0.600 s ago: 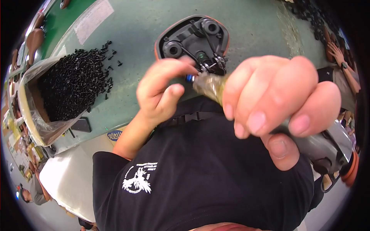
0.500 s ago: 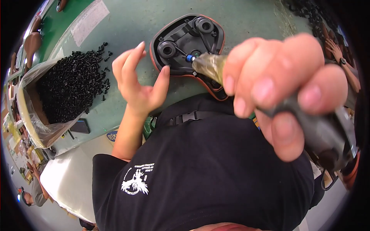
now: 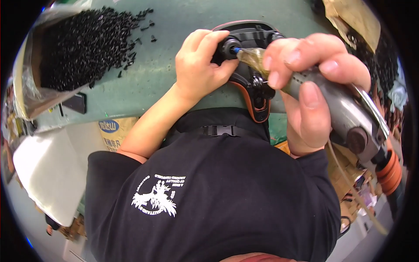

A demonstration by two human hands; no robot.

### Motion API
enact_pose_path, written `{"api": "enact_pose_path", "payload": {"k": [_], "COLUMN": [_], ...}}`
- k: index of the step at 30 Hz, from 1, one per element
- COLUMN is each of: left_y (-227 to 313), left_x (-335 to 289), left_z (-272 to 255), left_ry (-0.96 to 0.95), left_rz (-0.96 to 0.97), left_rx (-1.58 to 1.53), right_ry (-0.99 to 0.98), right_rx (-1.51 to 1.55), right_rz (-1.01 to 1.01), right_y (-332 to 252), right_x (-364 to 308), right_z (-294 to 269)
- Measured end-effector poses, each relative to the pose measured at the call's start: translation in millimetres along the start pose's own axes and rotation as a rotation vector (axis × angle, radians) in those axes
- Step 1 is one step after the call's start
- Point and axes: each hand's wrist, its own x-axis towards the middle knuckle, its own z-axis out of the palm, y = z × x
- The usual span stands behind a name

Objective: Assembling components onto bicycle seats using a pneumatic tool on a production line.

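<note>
A black bicycle saddle [image 3: 249,32] with an orange edge lies underside up on the green table, its narrow nose toward me. My left hand [image 3: 198,65] is closed around the round mount [image 3: 229,47] on the saddle's left side, thumb and fingers at its rim. In my right hand [image 3: 312,65] is a grey power screwdriver [image 3: 338,98] with a tape-wrapped nose. Its blue-collared tip points into that round mount; whether a screw sits under it is hidden. My right hand covers part of the saddle's right side.
At the left a plastic-lined box [image 3: 19,87] spills a heap of black screws [image 3: 83,48] onto the table. A small black case [image 3: 76,103] lies near the table edge. Brown paper [image 3: 355,22] and dark parts [image 3: 386,65] are at the far right. A white seat [image 3: 48,161] stands lower left.
My left hand, open beside the saddle before, has closed on its left round mount. The screwdriver tip has moved from the saddle's middle to that mount. The whole view has shifted.
</note>
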Motion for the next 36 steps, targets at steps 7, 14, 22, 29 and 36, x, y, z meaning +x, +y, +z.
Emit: {"api": "enact_pose_path", "payload": {"k": [7, 14, 22, 29, 36], "left_y": [-9.8, -14.8, -16.3, -11.9, -59.2], "left_x": [-5.7, -11.7, -13.1, -17.8, -9.5], "left_z": [2.2, 7.2, 10.0, -9.1, -90.5], "left_ry": [0.089, 0.102, 0.132, -0.022, -0.125], "left_rz": [-0.046, -0.061, -0.049, -0.207, -0.093], "left_rx": [-0.093, -0.232, -0.246, -0.251, 0.397], "right_ry": [-0.058, -0.059, -0.111, -0.153, 0.063], "right_rx": [-0.090, -0.107, -0.159, -0.135, -0.031], "right_rz": [0.033, 0.031, 0.155, 0.040, -0.005], "right_y": [12.9, 26.6, 39.7, 16.2, -31.9], "right_x": [6.4, 4.9, 17.6, 16.5, -4.9], "right_z": [17.2, 28.4, 34.2, 25.7, -14.5]}}
